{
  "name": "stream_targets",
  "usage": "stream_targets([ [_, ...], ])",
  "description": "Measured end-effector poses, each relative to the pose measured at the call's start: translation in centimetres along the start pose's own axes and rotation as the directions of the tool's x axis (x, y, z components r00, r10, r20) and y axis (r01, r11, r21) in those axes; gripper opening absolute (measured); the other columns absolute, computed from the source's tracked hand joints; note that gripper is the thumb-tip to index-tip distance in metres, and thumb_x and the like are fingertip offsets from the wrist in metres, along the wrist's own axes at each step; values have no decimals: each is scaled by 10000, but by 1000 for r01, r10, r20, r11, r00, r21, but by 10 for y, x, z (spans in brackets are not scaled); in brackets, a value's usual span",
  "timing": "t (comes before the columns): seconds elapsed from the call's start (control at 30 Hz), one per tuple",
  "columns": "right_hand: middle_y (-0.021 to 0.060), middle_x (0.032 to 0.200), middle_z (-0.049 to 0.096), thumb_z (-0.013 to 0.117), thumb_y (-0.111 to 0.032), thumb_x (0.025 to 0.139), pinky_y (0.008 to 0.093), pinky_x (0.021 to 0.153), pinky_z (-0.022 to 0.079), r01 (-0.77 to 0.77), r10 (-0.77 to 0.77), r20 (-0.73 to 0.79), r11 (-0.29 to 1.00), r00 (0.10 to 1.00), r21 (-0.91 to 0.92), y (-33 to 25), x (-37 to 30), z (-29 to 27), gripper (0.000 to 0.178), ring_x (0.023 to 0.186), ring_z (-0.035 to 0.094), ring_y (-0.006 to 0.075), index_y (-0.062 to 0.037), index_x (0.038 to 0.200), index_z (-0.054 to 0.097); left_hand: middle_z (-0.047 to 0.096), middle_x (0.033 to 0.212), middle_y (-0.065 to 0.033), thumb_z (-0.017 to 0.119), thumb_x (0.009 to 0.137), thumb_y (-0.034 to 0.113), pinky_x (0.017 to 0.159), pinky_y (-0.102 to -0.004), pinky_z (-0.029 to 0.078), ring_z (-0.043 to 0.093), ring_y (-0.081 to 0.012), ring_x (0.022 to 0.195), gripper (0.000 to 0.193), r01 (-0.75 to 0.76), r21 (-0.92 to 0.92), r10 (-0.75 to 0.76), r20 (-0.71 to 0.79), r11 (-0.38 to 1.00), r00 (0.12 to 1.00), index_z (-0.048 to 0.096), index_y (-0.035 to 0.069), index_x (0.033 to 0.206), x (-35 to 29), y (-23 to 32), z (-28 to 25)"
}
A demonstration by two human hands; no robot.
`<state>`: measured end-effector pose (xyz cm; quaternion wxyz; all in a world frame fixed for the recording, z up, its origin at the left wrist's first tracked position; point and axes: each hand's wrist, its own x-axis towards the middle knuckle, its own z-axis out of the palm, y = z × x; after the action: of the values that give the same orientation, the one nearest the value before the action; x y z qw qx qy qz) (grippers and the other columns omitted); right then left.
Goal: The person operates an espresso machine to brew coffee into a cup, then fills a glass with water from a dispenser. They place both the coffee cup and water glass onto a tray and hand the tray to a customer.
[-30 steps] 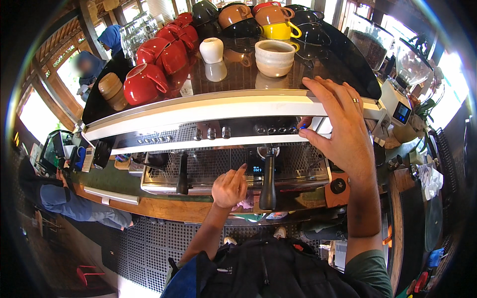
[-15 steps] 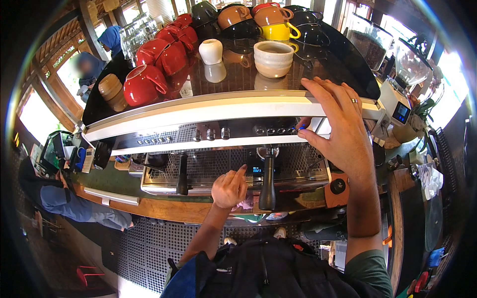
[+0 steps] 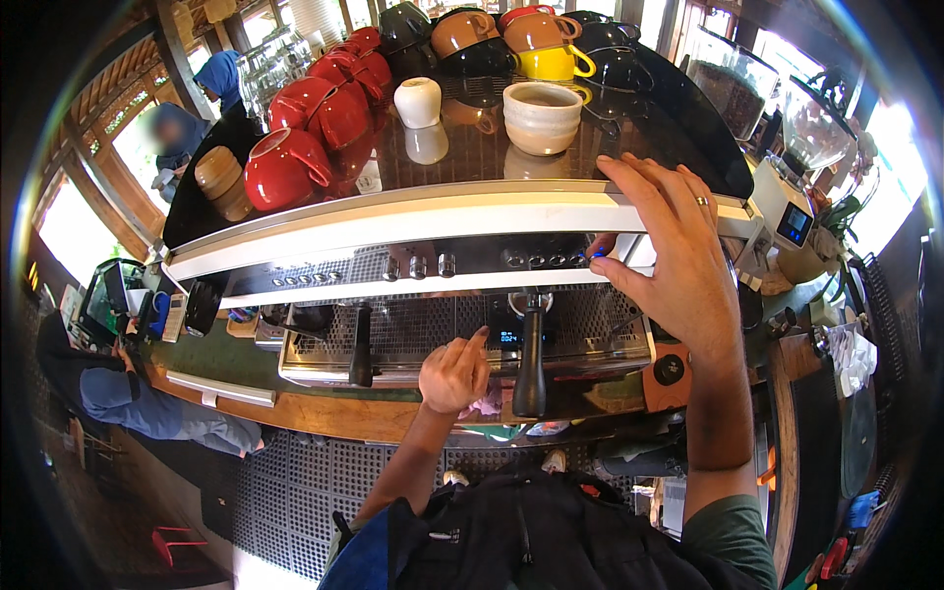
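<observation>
My right hand (image 3: 661, 251) lies spread over the right end of the espresso machine's pale front edge (image 3: 433, 218). Its fingers reach onto the top, and the thumb is at a blue-lit button (image 3: 597, 253). In front of the drip tray (image 3: 433, 339), my left hand (image 3: 454, 376) has its index finger raised and the other fingers partly curled; nothing shows in it. Just right of that fingertip glows a small digital display (image 3: 509, 338). A black-handled portafilter (image 3: 530, 359) hangs to its right, locked in the machine; another portafilter (image 3: 362, 349) is to the left.
Red cups (image 3: 285, 169), a yellow cup (image 3: 551, 62), a ribbed cream cup (image 3: 542, 117) and a small white cup (image 3: 418, 102) stand on the machine. A grinder (image 3: 787, 211) is at right. Two people are at far left, beyond the machine, and another by the counter (image 3: 315, 413).
The lit digits on the small display have changed. Both hands stay in the same places.
</observation>
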<state>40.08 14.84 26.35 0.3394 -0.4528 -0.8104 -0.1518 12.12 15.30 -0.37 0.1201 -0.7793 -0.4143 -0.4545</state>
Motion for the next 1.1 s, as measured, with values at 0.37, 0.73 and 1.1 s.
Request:
stream_targets([
  [0.37, 178, 1487, 607, 953, -127, 730, 564, 1260, 347, 5, -5, -2, 1000, 1000, -8, 0, 0, 0, 905, 1410, 544, 411, -140, 1546, 563, 587, 741, -51, 694, 855, 40, 535, -337, 520, 576, -200, 545, 378, 3, 0, -3, -1, 1000, 1000, 786, 2, 1220, 0, 0, 0],
  [0.73, 174, 1487, 610, 957, -129, 729, 565, 1261, 348, -9, 9, 1, 1000, 1000, -18, -1, 0, 0, 910, 1415, 546, 410, -143, 1549, 562, 590, 740, -54, 695, 864, 47, 536, -339, 515, 578, -201, 550, 380, 3, -1, -3, 7, 1000, 1000, 783, -3, 1230, 0, 0, -1],
  [1.1, 179, 1479, 613, 954, -129, 732, 567, 1265, 343, 1, -1, -3, 1000, 1000, -19, 0, 0, 1, 909, 1421, 550, 402, -144, 1551, 560, 589, 737, -55, 698, 863, 50, 539, -342, 519, 578, -204, 547, 387, 9, 9, -9, 7, 1000, 1000, 783, -2, 1237, -2, -1, 1],
])
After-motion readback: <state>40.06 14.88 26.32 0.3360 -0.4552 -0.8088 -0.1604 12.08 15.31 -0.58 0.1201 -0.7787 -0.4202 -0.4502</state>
